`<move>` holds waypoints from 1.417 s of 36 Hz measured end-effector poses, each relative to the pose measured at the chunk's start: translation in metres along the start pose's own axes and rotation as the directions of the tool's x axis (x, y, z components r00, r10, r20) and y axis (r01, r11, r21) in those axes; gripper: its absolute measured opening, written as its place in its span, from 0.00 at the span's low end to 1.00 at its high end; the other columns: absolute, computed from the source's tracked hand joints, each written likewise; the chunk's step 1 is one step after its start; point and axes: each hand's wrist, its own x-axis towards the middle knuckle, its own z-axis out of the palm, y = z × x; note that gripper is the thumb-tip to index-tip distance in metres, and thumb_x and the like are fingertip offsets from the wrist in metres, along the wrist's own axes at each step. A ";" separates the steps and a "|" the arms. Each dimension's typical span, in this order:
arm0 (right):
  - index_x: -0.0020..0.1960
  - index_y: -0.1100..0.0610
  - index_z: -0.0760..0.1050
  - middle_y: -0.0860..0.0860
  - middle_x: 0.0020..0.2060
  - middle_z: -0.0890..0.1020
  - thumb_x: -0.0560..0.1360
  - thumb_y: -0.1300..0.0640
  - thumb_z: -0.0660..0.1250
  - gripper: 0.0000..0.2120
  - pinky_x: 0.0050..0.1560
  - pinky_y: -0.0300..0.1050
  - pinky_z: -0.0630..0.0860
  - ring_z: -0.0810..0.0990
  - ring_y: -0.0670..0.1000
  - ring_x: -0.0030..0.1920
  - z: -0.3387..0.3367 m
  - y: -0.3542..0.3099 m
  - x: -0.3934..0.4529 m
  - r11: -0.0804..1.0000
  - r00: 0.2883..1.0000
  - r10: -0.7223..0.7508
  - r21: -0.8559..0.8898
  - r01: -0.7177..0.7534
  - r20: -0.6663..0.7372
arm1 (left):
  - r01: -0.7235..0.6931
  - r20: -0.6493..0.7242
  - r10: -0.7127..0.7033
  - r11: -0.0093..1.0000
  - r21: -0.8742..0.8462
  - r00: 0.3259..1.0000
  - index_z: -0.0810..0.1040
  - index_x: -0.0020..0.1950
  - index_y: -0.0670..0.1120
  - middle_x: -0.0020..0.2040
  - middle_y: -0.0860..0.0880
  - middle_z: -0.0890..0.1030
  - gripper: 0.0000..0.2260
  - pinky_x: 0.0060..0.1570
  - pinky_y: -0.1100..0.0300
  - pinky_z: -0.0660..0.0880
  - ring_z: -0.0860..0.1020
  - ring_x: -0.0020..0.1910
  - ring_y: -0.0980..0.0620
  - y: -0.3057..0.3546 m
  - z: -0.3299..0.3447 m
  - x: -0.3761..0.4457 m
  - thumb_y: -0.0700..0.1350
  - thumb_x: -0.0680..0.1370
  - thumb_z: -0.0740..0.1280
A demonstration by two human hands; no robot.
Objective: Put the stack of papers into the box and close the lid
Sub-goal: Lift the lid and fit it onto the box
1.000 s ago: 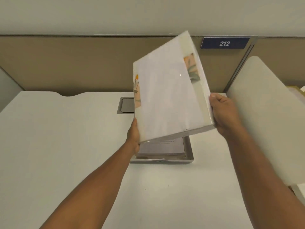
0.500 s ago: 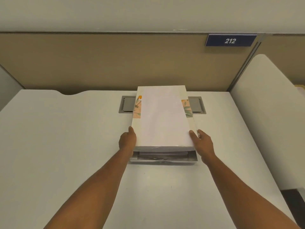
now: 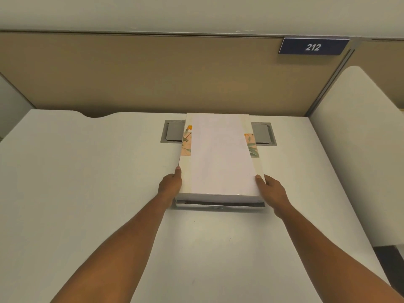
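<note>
A white box lid with flower prints on its long sides lies nearly flat over the silver box base in the middle of the desk. A narrow dark gap shows between lid and base at the near edge. The papers are hidden under the lid. My left hand grips the lid's near left side, thumb on its edge. My right hand grips the near right side, thumb on top.
The white desk has a grey cable hatch partly covered by the box. A tan partition with a "212" sign stands behind. A white side panel rises on the right.
The lid was tilted up in both hands a second ago, with papers visible in the base. It has swung down over the base, and the gap at the near edge has narrowed.
</note>
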 end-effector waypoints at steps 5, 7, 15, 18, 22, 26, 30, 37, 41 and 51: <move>0.42 0.45 0.62 0.45 0.45 0.66 0.77 0.37 0.56 0.13 0.49 0.44 0.62 0.64 0.50 0.47 -0.002 0.008 -0.011 0.999 1.000 -0.021 -0.035 0.021 0.009 | -0.027 -0.008 0.027 1.000 -0.010 1.000 0.73 0.42 0.46 0.40 0.49 0.76 0.26 0.47 0.55 0.72 0.74 0.40 0.50 -0.011 -0.003 -0.012 0.65 0.80 0.49; 0.47 0.49 0.63 0.47 0.47 0.67 0.78 0.37 0.56 0.15 0.50 0.45 0.63 0.65 0.50 0.47 -0.003 0.011 -0.014 0.997 0.999 -0.038 -0.069 0.038 0.009 | -0.029 -0.016 0.029 1.000 0.000 0.999 0.74 0.46 0.45 0.41 0.49 0.76 0.26 0.46 0.54 0.73 0.75 0.42 0.48 -0.015 -0.004 -0.018 0.65 0.79 0.49; 0.38 0.53 0.67 0.51 0.44 0.73 0.78 0.37 0.56 0.20 0.60 0.56 0.77 0.73 0.55 0.47 -0.004 0.013 -0.033 0.998 0.999 0.034 -0.049 -0.034 -0.003 | 0.034 -0.003 -0.034 0.997 0.069 0.999 0.72 0.41 0.44 0.35 0.45 0.76 0.31 0.44 0.55 0.80 0.77 0.32 0.48 -0.027 -0.005 -0.045 0.70 0.77 0.47; 0.39 0.59 0.69 0.53 0.38 0.74 0.78 0.38 0.56 0.25 0.54 0.60 0.79 0.76 0.57 0.43 -0.003 0.013 -0.039 0.998 0.997 0.063 -0.013 -0.064 -0.035 | 0.009 0.004 -0.009 0.997 0.080 1.000 0.72 0.41 0.44 0.36 0.45 0.78 0.31 0.46 0.54 0.80 0.79 0.33 0.47 -0.029 -0.006 -0.053 0.69 0.78 0.47; 0.41 0.61 0.71 0.53 0.39 0.75 0.79 0.39 0.55 0.25 0.54 0.60 0.79 0.79 0.61 0.48 -0.001 0.008 -0.042 0.997 0.996 0.075 -0.026 -0.076 -0.046 | -0.017 0.016 0.016 0.998 0.065 1.000 0.72 0.42 0.45 0.40 0.46 0.77 0.27 0.42 0.57 0.78 0.79 0.35 0.49 -0.031 -0.008 -0.058 0.68 0.79 0.50; 0.43 0.61 0.72 0.54 0.43 0.76 0.80 0.41 0.56 0.23 0.56 0.59 0.78 0.79 0.62 0.51 -0.002 0.005 -0.038 0.996 0.996 0.073 -0.051 -0.075 -0.044 | 0.022 0.062 -0.020 0.999 -0.040 0.998 0.72 0.48 0.43 0.44 0.47 0.76 0.25 0.51 0.52 0.82 0.80 0.39 0.48 -0.028 -0.013 -0.059 0.66 0.79 0.55; 0.42 0.61 0.73 0.57 0.44 0.79 0.80 0.43 0.58 0.21 0.52 0.51 0.76 0.81 0.61 0.49 -0.004 0.007 -0.034 0.996 0.997 0.074 -0.056 -0.075 -0.032 | 0.041 0.113 -0.027 0.992 -0.121 0.993 0.73 0.54 0.40 0.54 0.42 0.78 0.25 0.49 0.53 0.83 0.81 0.49 0.44 -0.025 -0.019 -0.059 0.63 0.79 0.59; 0.38 0.58 0.66 0.56 0.36 0.69 0.80 0.50 0.62 0.15 0.44 0.47 0.66 0.70 0.55 0.39 -0.015 0.014 -0.037 0.988 0.993 0.092 0.120 -0.101 0.077 | 0.095 0.198 -0.056 0.976 -0.195 0.979 0.72 0.61 0.39 0.55 0.42 0.75 0.27 0.53 0.55 0.81 0.78 0.49 0.46 -0.025 -0.024 -0.061 0.63 0.78 0.61; 0.45 0.57 0.69 0.55 0.42 0.68 0.79 0.53 0.64 0.09 0.46 0.46 0.72 0.69 0.54 0.42 -0.018 0.013 -0.040 0.969 0.989 0.091 0.218 -0.114 0.114 | 0.120 0.211 -0.072 0.966 -0.227 0.975 0.74 0.58 0.39 0.50 0.43 0.74 0.28 0.48 0.58 0.82 0.78 0.45 0.47 -0.025 -0.028 -0.062 0.64 0.77 0.63; 0.41 0.59 0.68 0.55 0.41 0.67 0.77 0.52 0.65 0.13 0.46 0.49 0.77 0.67 0.55 0.39 -0.004 0.020 -0.048 0.959 0.992 0.121 0.254 -0.123 0.025 | 0.086 0.132 -0.049 0.953 -0.290 0.990 0.76 0.46 0.43 0.47 0.44 0.78 0.22 0.44 0.58 0.82 0.80 0.38 0.49 -0.043 -0.022 -0.066 0.62 0.72 0.72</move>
